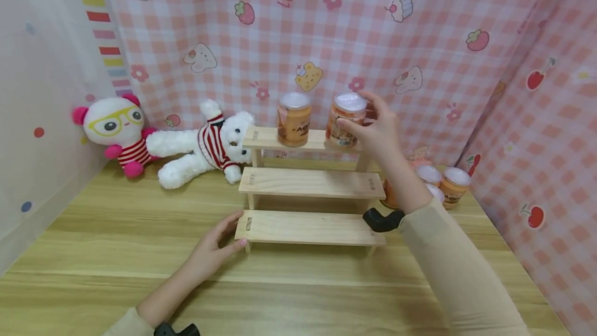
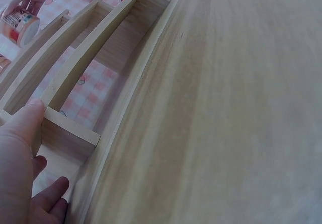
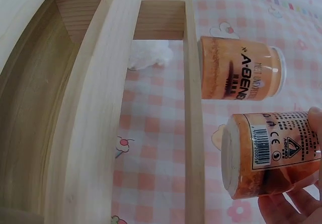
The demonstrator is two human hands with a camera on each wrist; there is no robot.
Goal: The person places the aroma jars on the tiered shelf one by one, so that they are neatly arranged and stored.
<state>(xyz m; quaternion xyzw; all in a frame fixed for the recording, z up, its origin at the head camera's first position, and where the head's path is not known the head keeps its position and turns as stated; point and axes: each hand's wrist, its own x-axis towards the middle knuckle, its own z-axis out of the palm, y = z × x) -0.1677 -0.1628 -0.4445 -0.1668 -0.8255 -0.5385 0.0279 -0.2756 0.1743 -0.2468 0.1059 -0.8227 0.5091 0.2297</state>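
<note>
A three-tier wooden display stand point(image 1: 312, 182) stands on the table. My right hand point(image 1: 380, 128) grips a clear jar with orange contents point(image 1: 344, 123) by its upper part, over the right of the top tier. In the right wrist view, a small gap separates this tilted jar's base point(image 3: 231, 156) from the tier. A similar jar point(image 1: 294, 121) stands upright on the top tier, left of the held one. My left hand point(image 1: 212, 248) holds the left end of the lowest tier point(image 2: 70, 133), thumb at the front; some of its fingers are hidden in the head view.
Several more jars point(image 1: 454, 186) are grouped on the table at right, partly behind my right forearm. A panda plush point(image 1: 116, 128) sits at the far left. Next to it a white plush bear point(image 1: 186, 149) in a striped shirt leans against the stand. Pink checked curtains point(image 1: 354, 30) hang behind.
</note>
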